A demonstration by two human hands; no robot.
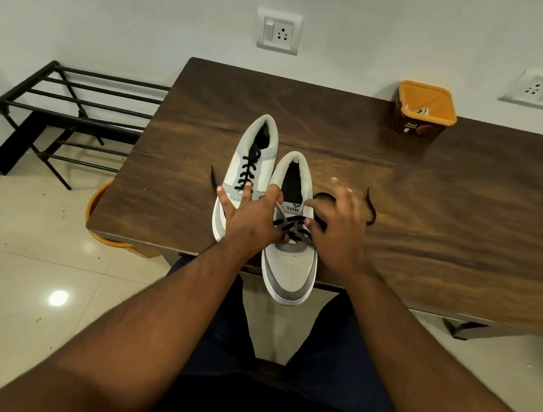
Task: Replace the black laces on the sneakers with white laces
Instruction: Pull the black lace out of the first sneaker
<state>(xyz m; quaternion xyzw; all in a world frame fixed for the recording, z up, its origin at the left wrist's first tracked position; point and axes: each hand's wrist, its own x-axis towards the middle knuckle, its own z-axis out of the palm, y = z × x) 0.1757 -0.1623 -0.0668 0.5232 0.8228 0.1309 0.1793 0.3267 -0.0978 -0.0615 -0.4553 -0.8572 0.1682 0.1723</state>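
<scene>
Wooden table, tiled floor

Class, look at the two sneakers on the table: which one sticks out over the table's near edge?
The right-hand sneaker, the one both hands work on: its toe overhangs the edge. The left-hand sneaker lies wholly on the table.

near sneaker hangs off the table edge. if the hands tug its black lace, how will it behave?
The grey-and-white near sneaker probably slides or tips easily: its toe overhangs the dark wooden table. The left hand steadying it should help. The black lace looks floppy, curling loosely beside the right hand.
</scene>
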